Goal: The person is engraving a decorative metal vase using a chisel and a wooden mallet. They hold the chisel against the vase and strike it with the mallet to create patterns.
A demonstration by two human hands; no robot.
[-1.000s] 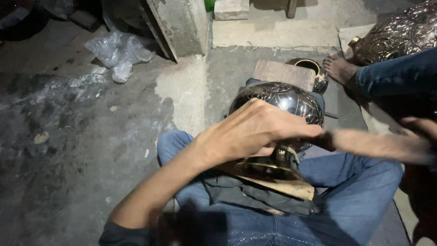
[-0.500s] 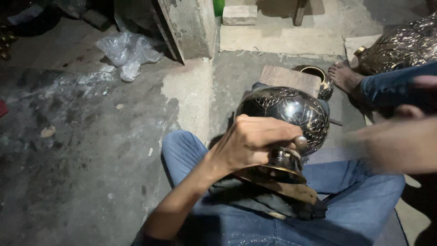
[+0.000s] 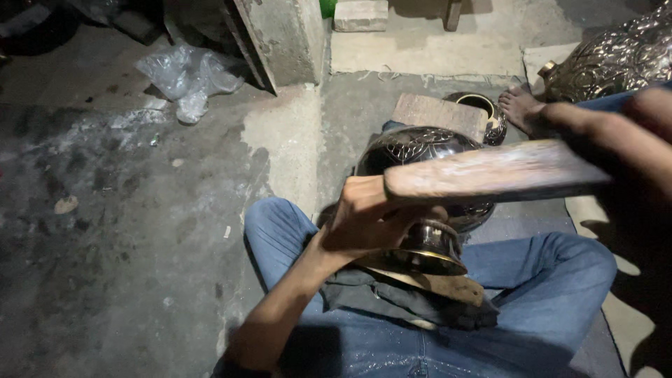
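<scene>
On the concrete floor (image 3: 140,231) at the far left lies a crumpled plastic bag (image 3: 185,77); in the middle, on the person's lap over a dark cloth (image 3: 392,297), rests a dark engraved metal vase (image 3: 420,150); the left hand (image 3: 367,217) is closed on its narrow neck above the brass rim (image 3: 427,260); to the right a wooden mallet (image 3: 490,171) is over the vase, gripped by the blurred right hand (image 3: 640,140); behind, another person's bare foot (image 3: 521,108) is near a second metal vessel (image 3: 616,59).
</scene>
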